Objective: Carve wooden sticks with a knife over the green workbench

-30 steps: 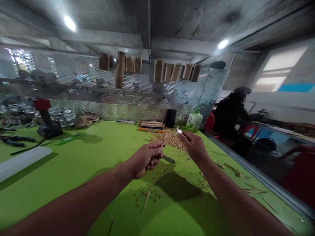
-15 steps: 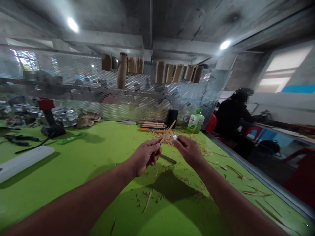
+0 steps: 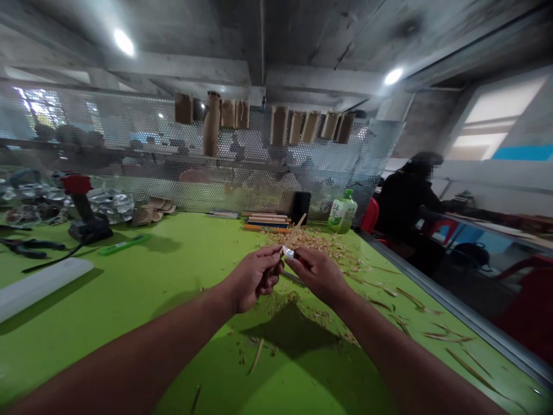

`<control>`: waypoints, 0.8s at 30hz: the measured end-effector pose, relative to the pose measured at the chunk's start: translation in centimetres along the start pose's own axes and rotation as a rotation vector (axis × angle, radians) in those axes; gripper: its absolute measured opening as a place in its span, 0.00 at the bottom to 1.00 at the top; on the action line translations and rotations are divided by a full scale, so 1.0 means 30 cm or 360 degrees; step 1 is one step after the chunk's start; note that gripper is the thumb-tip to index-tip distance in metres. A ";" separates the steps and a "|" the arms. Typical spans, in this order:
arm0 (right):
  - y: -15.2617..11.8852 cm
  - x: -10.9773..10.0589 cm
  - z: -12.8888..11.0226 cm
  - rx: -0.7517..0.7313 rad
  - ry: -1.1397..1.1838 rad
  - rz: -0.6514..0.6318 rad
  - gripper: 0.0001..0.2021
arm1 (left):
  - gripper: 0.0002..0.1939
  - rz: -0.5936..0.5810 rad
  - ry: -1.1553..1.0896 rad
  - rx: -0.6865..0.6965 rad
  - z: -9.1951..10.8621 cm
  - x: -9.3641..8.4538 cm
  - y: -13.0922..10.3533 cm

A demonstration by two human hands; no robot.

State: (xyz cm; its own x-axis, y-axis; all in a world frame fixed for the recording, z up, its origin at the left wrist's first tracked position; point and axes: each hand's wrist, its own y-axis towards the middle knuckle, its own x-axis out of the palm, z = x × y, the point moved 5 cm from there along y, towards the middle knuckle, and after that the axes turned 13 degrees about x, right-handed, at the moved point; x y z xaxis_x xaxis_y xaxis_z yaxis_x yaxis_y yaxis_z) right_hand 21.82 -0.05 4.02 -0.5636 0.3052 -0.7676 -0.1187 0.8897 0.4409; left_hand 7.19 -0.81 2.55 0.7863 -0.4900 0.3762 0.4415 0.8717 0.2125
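My left hand [image 3: 256, 278] is closed around the lower part of a thin wooden strip [image 3: 297, 229], whose free end slants up and away to the right. In my right hand [image 3: 318, 273] is a carving knife [image 3: 289, 252] with a short bright blade; my fingers hide most of its handle. The blade lies against the strip just past my left fingertips. Under the hands, a dark narrow tool [image 3: 294, 278] rests on the green table [image 3: 181, 323], partly covered by my right hand. Pale wood shavings [image 3: 319, 241] are heaped behind the hands.
At the left are a cordless drill [image 3: 84, 210], pliers [image 3: 32, 246], a green utility knife [image 3: 125, 244] and a white block [image 3: 47, 285]. A green bottle [image 3: 343, 212], a black phone [image 3: 301, 207] and stacked sticks [image 3: 266, 221] stand at the back. A person [image 3: 410, 202] sits at the right.
My right hand has moved left and slightly down, bringing the knife from beyond the strip to touch it near my left fingers. My left hand keeps its hold on the strip.
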 end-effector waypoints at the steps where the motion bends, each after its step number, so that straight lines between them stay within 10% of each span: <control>1: 0.001 -0.001 -0.001 -0.0001 0.0000 0.0003 0.19 | 0.13 -0.0010 -0.0007 0.0002 -0.001 0.000 0.001; 24: 0.082 -0.125 0.140 0.0283 0.0135 0.0368 0.22 | 0.20 -0.0039 0.0075 -0.0117 -0.003 0.009 -0.018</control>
State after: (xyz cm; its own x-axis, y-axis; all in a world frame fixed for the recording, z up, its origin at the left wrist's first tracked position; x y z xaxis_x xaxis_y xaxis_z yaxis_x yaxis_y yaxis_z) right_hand 27.08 2.42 6.04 -0.6262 0.4839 -0.6113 0.1617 0.8476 0.5054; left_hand 7.21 -1.41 2.46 0.7937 -0.5121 0.3282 0.4901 0.8580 0.1536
